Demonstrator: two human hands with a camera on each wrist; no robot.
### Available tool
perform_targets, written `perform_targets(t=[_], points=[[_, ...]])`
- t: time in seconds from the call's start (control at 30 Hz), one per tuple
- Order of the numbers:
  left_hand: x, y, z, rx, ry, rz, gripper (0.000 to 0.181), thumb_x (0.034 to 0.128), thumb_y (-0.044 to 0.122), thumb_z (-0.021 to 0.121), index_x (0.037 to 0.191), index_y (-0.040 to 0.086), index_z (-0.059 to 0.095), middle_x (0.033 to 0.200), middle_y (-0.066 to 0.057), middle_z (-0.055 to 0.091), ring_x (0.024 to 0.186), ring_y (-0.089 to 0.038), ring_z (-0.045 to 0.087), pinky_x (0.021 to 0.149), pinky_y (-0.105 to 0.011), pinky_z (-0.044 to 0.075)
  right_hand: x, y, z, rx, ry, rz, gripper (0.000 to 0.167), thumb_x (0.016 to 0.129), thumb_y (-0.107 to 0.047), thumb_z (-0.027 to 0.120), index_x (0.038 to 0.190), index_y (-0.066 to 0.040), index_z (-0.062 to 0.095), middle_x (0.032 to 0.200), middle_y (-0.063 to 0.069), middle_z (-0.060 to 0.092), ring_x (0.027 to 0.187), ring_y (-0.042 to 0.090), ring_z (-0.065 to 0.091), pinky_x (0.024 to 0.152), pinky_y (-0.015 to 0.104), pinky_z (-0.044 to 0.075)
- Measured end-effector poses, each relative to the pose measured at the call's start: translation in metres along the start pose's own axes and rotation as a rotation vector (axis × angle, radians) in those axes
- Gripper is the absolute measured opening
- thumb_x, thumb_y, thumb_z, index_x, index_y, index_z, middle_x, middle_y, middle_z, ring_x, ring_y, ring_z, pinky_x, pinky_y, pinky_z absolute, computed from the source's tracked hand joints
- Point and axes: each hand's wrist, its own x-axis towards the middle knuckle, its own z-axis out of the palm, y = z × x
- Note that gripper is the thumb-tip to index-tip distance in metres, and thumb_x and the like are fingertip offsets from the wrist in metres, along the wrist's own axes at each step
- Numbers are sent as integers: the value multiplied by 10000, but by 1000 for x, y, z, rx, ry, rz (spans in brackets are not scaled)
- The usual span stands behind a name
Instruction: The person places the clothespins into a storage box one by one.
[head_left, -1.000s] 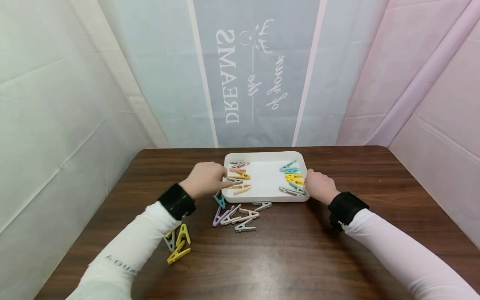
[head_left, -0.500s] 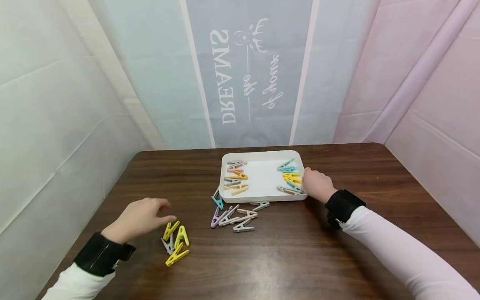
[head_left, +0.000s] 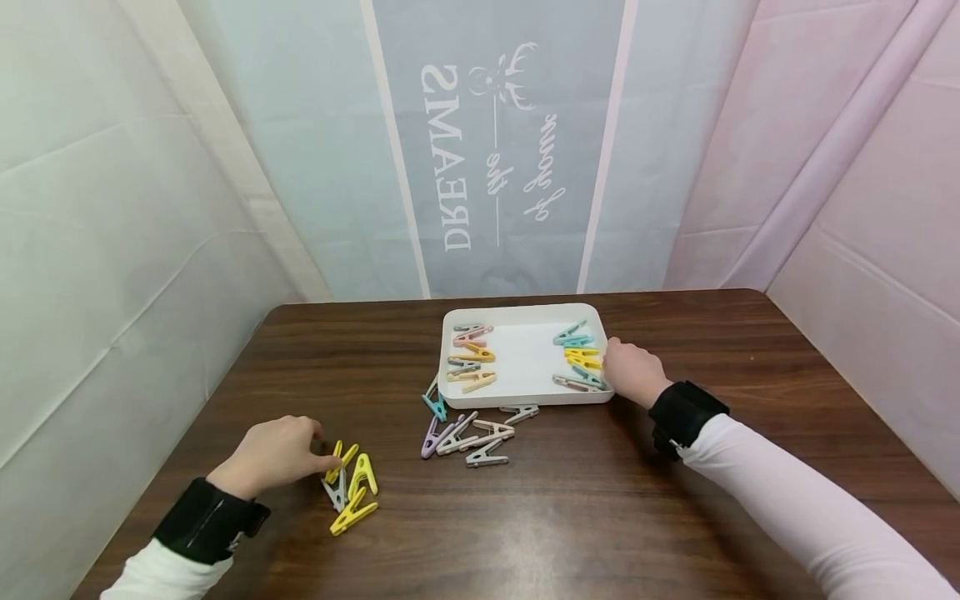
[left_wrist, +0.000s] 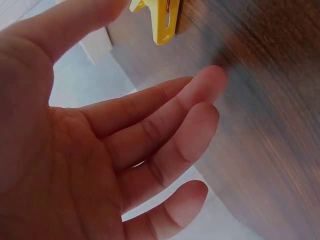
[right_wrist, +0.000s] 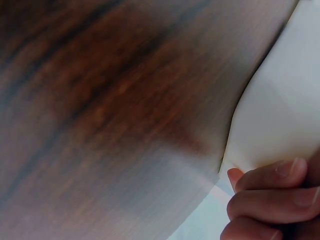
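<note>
My left hand (head_left: 273, 454) is over the table at the left, its thumb beside a yellow clothespin (head_left: 341, 458). In the left wrist view the fingers (left_wrist: 165, 135) are loosely bent and apart from the thumb, with the yellow clothespin (left_wrist: 165, 20) just beyond the thumb tip. That clothespin lies in a small pile with other yellow ones (head_left: 352, 512) and a grey clothespin (head_left: 339, 490). At the right end of the white tray (head_left: 525, 350), my right hand (head_left: 633, 372) grips the rim; curled fingers (right_wrist: 270, 200) show against the tray wall (right_wrist: 280, 110).
Several clothespins line both sides inside the tray, pink (head_left: 471, 337) and orange (head_left: 477, 354) at left, yellow (head_left: 582, 353) and teal (head_left: 573, 341) at right. Before the tray lie purple (head_left: 431, 440), teal (head_left: 437, 407) and grey clothespins (head_left: 487, 457) on the brown table (head_left: 570, 500).
My left hand has gone from the tray's left side back toward me, down to the yellow and grey pile, with its fingers now lower beside it. My right hand stays at the tray.
</note>
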Motion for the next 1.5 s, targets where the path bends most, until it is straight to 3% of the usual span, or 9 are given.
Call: perform_targets(t=[0.4, 0.57, 0.7, 0.9, 1.1, 1.5], points=[[3, 0, 1, -7, -8, -12, 422, 792, 419, 767, 951, 32, 715, 834, -41, 670, 650, -136, 569, 592, -389, 488, 0, -3, -1, 10, -1, 8, 322, 1000, -114, 478, 1181, 151, 456, 875, 202, 585, 695, 291, 546, 591, 413, 471], [6, 4, 3, -23, 5, 8, 474, 778, 463, 766, 971, 32, 720, 818, -17, 667, 631, -111, 549, 571, -361, 473, 0, -2, -2, 9, -3, 17, 330, 1002, -120, 472, 1192, 149, 452, 883, 204, 583, 704, 296, 544, 599, 415, 468], [8, 7, 6, -2, 31, 34, 387, 784, 383, 779, 948, 40, 705, 761, 11, 619, 605, -110, 504, 542, -334, 435, 0, -1, -1, 17, -9, 16, 332, 1003, -119, 467, 1198, 149, 452, 901, 209, 588, 711, 298, 547, 607, 421, 470], [15, 12, 12, 9, 85, 32, 277, 816, 340, 763, 796, 87, 654, 631, 37, 506, 526, -114, 444, 484, -293, 353, 0, 0, 2, 8, 6, 3, 330, 1003, -122, 475, 1183, 154, 459, 888, 211, 589, 702, 295, 550, 600, 422, 474], [19, 16, 16, -20, 98, -14, 316, 840, 283, 754, 626, 145, 566, 557, 40, 444, 476, -115, 422, 462, -278, 311, -1, -1, 3, 15, 2, 8, 339, 1005, -121, 467, 1202, 155, 457, 888, 211, 590, 699, 294, 550, 596, 418, 474], [19, 21, 9, -14, 122, -24, 184, 753, 207, 824, 770, 90, 683, 714, 4, 596, 598, -134, 519, 517, -337, 432, 0, 2, 1, 18, 14, -1, 335, 1002, -115, 454, 1196, 157, 460, 878, 207, 587, 686, 289, 546, 579, 409, 469]])
